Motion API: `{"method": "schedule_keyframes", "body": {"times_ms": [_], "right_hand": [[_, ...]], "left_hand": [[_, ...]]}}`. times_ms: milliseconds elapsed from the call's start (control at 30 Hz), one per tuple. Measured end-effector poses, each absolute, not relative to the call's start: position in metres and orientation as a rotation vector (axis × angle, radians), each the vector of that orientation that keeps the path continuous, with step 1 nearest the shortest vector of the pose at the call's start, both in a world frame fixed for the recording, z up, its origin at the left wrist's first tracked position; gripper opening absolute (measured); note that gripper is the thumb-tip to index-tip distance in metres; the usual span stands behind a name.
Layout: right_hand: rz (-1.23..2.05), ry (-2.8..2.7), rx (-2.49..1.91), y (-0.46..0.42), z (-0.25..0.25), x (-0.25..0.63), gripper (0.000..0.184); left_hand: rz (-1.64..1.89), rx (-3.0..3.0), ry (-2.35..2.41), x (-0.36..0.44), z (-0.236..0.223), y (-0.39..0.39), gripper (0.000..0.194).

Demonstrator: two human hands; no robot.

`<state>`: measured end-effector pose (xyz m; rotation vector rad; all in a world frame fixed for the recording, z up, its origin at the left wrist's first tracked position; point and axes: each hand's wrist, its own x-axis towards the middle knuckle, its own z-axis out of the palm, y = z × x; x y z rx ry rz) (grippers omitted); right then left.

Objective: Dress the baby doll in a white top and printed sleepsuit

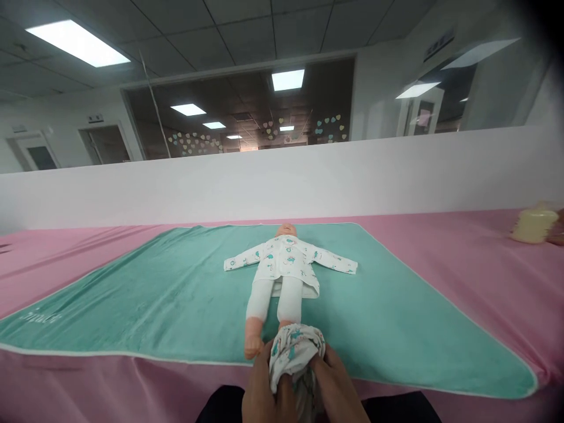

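Note:
A baby doll [289, 304] lies on its back on a teal blanket [176, 294], its head away from me. It wears a white patterned long-sleeved top [288, 258], arms spread, and plain white covering on its upper legs. Gathered in a bunch, a pair of white patterned baby pants [293, 352] is around or against the doll's foot on the right, which it hides. My left hand [264, 382] grips the left side of the bunched cloth. On the other side, my right hand [330, 376] has its fingers tucked into the cloth. The doll's other foot is bare.
Under the blanket spreads a pink sheet [462, 258]. A pale yellow container [534, 225] stands at the far right, with part of another person's hand [559, 229] beside it. A low white wall [264, 182] runs behind, below a window [247, 111].

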<state>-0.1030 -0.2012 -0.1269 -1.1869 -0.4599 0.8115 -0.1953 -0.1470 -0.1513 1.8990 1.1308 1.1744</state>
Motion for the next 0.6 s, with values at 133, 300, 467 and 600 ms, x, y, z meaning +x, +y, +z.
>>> {"method": "schedule_keyframes", "body": {"times_ms": [133, 300, 467, 600], "right_hand": [[0.827, -0.479, -1.132, -0.197, -0.133, -0.106, 0.044], [0.868, -0.497, -1.073, -0.191, -0.148, -0.105, 0.049], [0.764, -0.744, -1.18, -0.192, -0.137, -0.095, 0.035], [0.711, -1.018, -1.214, -0.194, -0.118, -0.075, 0.026]], "left_hand": [[1.097, 1.693, 1.133, -0.194, -0.151, -0.146, 0.034], [1.217, 1.395, 1.049, -0.181, -0.152, -0.148, 0.036], [1.216, 1.353, 1.027, -0.175, -0.136, -0.149, 0.035], [1.116, 1.331, 0.973, -0.179, -0.112, -0.144, 0.042]]}}
